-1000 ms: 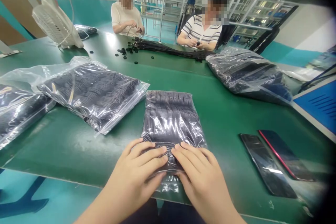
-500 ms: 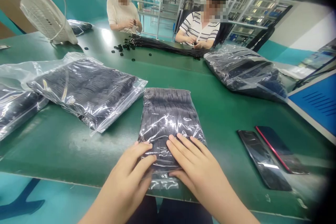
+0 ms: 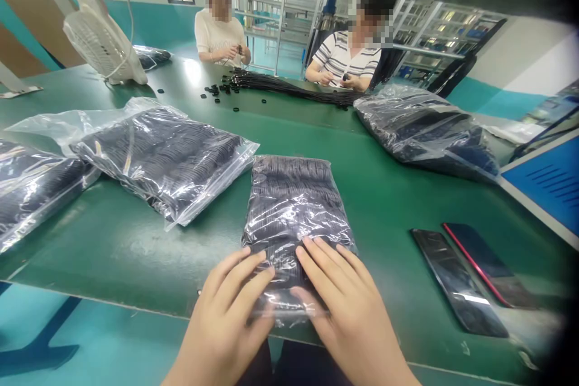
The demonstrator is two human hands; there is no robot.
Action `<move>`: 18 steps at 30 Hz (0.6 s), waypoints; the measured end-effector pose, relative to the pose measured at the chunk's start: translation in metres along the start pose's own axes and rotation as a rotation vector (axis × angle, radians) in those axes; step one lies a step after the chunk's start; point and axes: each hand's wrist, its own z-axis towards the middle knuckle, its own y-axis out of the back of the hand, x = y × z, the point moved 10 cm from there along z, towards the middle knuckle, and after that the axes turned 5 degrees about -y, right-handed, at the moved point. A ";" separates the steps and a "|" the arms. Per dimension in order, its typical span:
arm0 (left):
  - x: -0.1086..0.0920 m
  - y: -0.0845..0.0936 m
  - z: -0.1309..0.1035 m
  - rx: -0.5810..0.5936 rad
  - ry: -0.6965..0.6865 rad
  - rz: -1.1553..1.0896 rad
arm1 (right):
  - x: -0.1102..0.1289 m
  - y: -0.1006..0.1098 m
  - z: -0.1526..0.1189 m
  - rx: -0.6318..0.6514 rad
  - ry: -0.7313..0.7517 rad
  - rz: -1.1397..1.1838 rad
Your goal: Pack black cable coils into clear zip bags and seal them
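Pressing flat on the near end of a clear bag point(image 3: 294, 205) of black cords, the left hand point(image 3: 226, 313) and right hand point(image 3: 348, 307) lie open, gripping nothing. The bag rests on the green table point(image 3: 384, 193), near its front edge. Two phones point(image 3: 470, 274) lie right of the bag.

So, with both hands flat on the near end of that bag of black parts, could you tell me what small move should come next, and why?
Probably slide both hands along the bag's near edge, pressing it shut. The left hand and right hand lie flat on the clear bag, thumbs at its near strip, which looks wrinkled.
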 end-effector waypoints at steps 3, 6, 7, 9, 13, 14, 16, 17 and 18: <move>0.008 -0.014 0.001 0.164 0.036 0.038 | -0.006 -0.009 0.002 0.063 -0.020 -0.051; 0.016 -0.018 0.001 0.286 0.006 0.053 | -0.009 -0.010 0.002 0.047 -0.022 -0.056; 0.019 -0.017 0.002 0.306 0.002 0.052 | -0.009 -0.009 0.001 0.030 -0.019 -0.047; 0.025 -0.015 0.002 0.319 0.004 0.040 | -0.010 -0.007 0.000 -0.005 -0.008 -0.027; 0.029 -0.015 0.003 0.269 0.011 -0.020 | -0.011 -0.003 0.001 -0.040 0.020 0.009; 0.029 -0.015 0.004 0.248 0.012 -0.043 | -0.012 -0.002 0.002 -0.040 0.031 0.020; 0.029 -0.016 0.004 0.206 0.024 -0.091 | -0.014 -0.001 0.006 -0.014 0.052 0.050; 0.030 -0.016 0.005 0.184 0.033 -0.109 | -0.015 -0.002 0.008 0.014 0.051 0.069; 0.031 -0.015 0.005 0.166 0.041 -0.123 | -0.017 -0.004 0.012 0.054 0.042 0.089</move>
